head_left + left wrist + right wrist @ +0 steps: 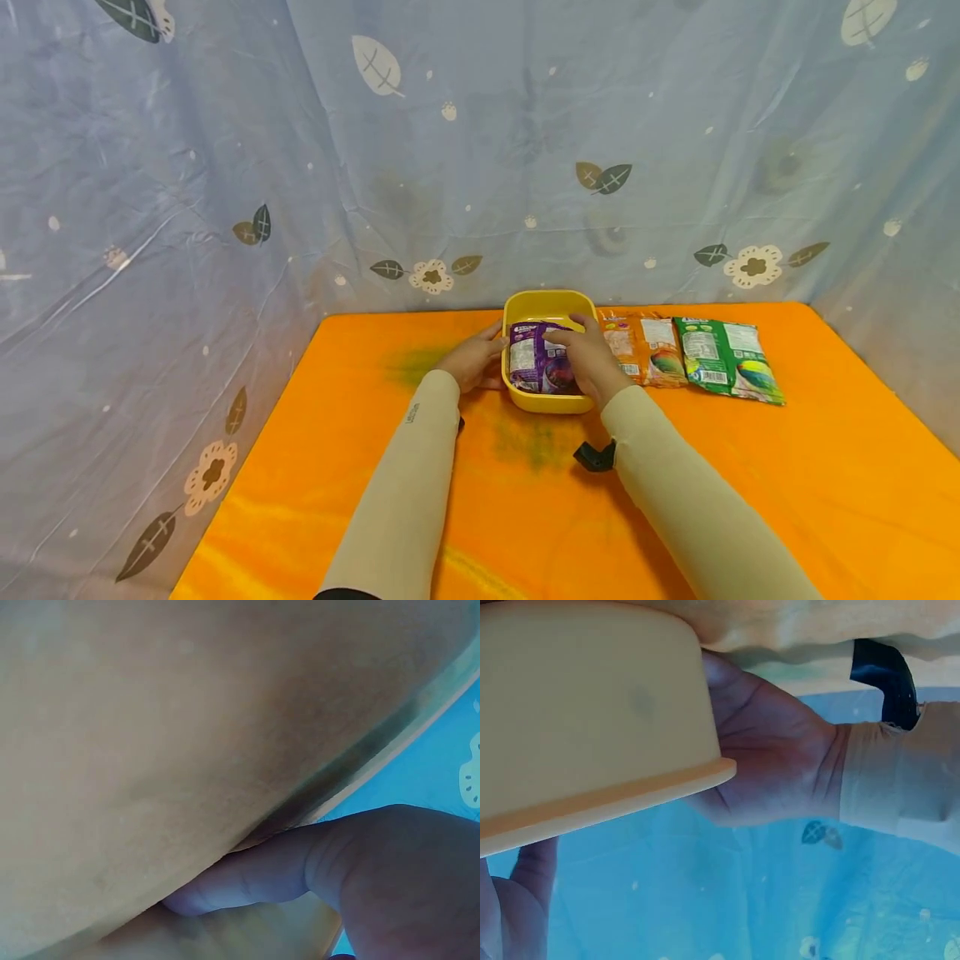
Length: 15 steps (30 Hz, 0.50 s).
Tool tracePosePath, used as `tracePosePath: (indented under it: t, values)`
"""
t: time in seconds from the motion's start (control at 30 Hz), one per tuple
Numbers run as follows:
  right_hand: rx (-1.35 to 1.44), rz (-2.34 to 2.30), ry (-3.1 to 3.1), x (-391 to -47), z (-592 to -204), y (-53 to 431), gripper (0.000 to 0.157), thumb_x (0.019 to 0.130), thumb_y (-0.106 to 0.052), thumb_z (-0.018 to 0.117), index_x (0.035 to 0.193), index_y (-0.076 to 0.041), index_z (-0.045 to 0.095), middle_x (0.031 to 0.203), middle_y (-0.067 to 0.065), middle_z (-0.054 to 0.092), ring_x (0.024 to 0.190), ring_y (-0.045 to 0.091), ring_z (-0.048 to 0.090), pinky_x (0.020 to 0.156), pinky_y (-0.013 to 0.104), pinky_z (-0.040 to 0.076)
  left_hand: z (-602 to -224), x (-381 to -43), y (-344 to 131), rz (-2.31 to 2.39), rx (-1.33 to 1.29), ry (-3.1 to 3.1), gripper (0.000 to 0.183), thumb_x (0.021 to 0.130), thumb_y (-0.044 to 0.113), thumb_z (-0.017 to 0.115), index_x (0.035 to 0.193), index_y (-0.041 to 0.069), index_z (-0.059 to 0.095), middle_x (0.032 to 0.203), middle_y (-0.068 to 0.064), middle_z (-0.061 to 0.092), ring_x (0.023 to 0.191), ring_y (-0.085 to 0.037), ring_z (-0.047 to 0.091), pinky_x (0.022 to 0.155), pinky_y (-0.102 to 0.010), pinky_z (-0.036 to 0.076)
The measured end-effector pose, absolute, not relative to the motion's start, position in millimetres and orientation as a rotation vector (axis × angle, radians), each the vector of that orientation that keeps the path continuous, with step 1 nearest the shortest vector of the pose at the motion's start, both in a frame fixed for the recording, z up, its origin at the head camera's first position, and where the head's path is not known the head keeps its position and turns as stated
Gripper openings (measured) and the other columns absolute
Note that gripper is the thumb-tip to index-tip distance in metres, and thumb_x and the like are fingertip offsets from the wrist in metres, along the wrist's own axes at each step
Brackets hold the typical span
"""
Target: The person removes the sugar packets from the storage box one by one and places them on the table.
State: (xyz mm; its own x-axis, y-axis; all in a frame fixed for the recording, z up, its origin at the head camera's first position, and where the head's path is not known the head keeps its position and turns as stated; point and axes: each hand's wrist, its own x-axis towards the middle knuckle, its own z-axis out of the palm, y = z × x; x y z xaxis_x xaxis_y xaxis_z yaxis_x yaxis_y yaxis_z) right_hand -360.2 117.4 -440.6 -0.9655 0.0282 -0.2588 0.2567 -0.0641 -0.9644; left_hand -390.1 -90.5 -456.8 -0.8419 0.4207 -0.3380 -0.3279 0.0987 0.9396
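A rounded yellow plastic bin [551, 403] stands near the back of the table between my two hands. My left hand [474, 363] grips its left wall, with fingertips at the rim. At the opposite side my right hand [596, 362] holds the right wall, the palm along the outside and the thumb reaching over the rim above a purple snack packet [528, 358]. That packet lies inside the bin, partly covered by the right hand. In the right wrist view the bin's outer wall [592, 697] fills the upper left, beside the palm.
Just right of the bin lies an orange packet [652, 350], its left end partly hidden by the bin and right hand. A green packet [727, 358] lies beside it. An orange cloth [360, 500] covers the table, and a leaf-patterned curtain [510, 150] hangs behind.
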Motion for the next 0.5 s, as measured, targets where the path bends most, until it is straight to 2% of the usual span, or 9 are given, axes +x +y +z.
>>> tracePosePath:
  t: [0.17,0.37,0.5]
  values:
    - [0.301,-2.141,1.954,-363.2,-441.6,117.1,0.061,0.090,-0.019,0.068,0.143,-0.023,0.038,0.133,0.013,0.043,0.106,0.033,0.057,0.080,0.043,0.053,-456.2,-390.4,-88.9,1.810,0.078,1.836,0.055,0.102,0.034,0.045,0.151,0.044,0.022,0.137,-0.004,0.049,0.116,-0.025,0.053,0.076,-0.050,0.053]
    - [0.176,-1.975,1.994,-362.4,-441.9,116.9,0.060,0.087,-0.019,0.072,0.140,-0.030,0.046,0.134,0.010,0.043,0.105,0.032,0.056,0.080,0.041,0.053,-455.6,-391.7,-87.5,1.792,0.095,1.851,0.055,0.102,0.034,0.045,0.151,0.043,0.022,0.139,-0.005,0.047,0.114,-0.025,0.055,0.076,-0.050,0.053]
    - [0.100,-1.891,2.014,-360.2,-441.7,115.4,0.059,0.085,-0.013,0.073,0.136,-0.034,0.051,0.134,0.010,0.042,0.107,0.033,0.055,0.080,0.040,0.053,-456.3,-392.2,-88.2,1.797,0.096,1.840,0.053,0.103,0.032,0.044,0.151,0.043,0.023,0.138,-0.006,0.047,0.114,-0.026,0.054,0.075,-0.051,0.053]
